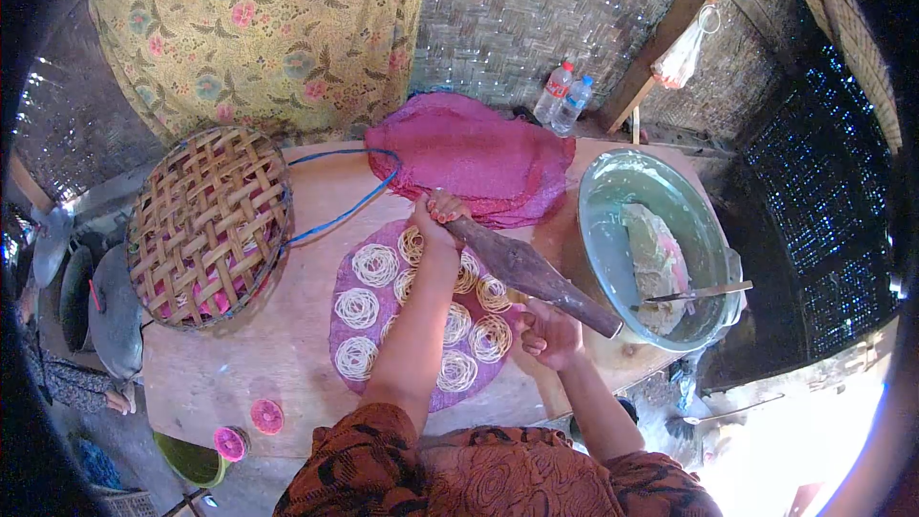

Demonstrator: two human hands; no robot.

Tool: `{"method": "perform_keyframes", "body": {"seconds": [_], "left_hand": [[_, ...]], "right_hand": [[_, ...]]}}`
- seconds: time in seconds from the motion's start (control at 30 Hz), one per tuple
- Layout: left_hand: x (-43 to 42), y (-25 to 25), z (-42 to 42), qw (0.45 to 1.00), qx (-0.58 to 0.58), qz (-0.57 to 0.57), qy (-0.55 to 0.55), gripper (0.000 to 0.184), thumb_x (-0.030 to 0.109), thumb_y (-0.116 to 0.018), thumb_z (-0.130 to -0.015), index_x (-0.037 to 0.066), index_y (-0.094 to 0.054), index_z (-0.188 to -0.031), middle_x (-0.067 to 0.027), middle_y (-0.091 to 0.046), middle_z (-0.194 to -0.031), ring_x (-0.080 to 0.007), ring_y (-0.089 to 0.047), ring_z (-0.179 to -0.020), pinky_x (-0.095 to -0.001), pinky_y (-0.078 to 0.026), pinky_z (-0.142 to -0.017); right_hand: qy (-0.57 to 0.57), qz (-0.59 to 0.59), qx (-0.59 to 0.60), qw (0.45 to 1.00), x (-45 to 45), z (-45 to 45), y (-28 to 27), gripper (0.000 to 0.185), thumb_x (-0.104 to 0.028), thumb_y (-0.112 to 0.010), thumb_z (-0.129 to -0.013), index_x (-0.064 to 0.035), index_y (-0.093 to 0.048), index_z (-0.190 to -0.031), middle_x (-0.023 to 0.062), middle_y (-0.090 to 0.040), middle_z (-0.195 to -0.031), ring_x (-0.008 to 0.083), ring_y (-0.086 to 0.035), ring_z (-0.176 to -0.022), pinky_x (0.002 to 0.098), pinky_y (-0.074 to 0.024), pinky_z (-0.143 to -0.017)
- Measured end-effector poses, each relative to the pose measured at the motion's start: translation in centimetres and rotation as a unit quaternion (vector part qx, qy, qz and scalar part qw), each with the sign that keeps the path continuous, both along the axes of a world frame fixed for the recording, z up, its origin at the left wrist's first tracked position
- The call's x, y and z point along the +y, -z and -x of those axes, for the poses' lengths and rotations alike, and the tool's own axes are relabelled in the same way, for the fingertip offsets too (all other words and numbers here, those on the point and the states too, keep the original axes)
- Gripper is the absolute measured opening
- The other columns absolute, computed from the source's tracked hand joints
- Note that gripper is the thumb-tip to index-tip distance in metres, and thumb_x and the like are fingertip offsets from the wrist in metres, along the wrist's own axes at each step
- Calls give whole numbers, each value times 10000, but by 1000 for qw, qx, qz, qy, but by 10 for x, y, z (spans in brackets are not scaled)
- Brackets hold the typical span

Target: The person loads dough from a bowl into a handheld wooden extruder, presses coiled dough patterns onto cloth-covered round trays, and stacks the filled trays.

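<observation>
My left hand is wrapped around the upper end of a long dark wooden tool, broad in the middle and tilted down to the right. Below the tool's lower half is my right hand, its fingers curled; whether anything is in them I cannot make out. A round purple mesh cloth lies beneath my hands. On it sit several coiled nests of pale noodle-like strands. My left forearm covers part of them. The nearest nest to my right hand lies just left of its fingertips.
Folded magenta mesh cloths lie at the back of the wooden table. A woven bamboo basket stands left, a green basin of pale dough right. Two plastic bottles stand behind. Two pink round pieces are near the front-left edge.
</observation>
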State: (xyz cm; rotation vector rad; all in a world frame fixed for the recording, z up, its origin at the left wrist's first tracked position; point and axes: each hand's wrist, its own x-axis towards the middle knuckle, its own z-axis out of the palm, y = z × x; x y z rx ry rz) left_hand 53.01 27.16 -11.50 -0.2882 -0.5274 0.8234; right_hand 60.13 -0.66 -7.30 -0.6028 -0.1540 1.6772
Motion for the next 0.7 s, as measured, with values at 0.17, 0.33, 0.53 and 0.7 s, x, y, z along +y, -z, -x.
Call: {"method": "perform_keyframes", "body": {"seconds": [0.17, 0.33, 0.53, 0.7], "left_hand": [[1, -14, 9, 997, 67, 35, -17, 314, 221, -469, -866, 185, -374, -570, 83, -330, -432, -48, -336, -348, -211, -360, -397], [13, -43, 33, 996, 67, 33, -39, 365, 341, -425, -895, 185, -387, -567, 93, -351, -431, -50, -359, -341, -218, -378, -399], [17, -93, 105, 992, 53, -65, -96, 392, 308, -346, -960, 139, -445, -620, 55, -373, -433, -74, -367, -337, -238, -400, -403], [-16, -167, 188, 962, 31, -247, -117, 462, 358, -233, -984, 83, -441, -677, 4, -416, -451, -93, -377, -304, -264, -394, -339]], "right_hand": [[7, 14, 14, 1000, 1, -2, -1, 769, -714, -271, -843, -85, -485, -1230, 140, -583, -901, 136, -427, -493, 233, -299, -420], [26, 49, -96, 994, 6, 1, 4, 647, -593, -346, -881, -100, -447, -1288, 112, -579, -891, 127, -460, -518, 240, -317, -435], [33, 47, -508, 860, 10, 3, 9, 646, -615, -290, -902, -88, -572, -1148, 119, -630, -763, 234, -598, -577, 321, -437, -461], [-143, 47, -879, 452, 33, -11, 7, 549, -443, -316, -948, -129, -313, -1398, 261, -569, -1073, 423, -572, -963, 491, -472, -820]]}}
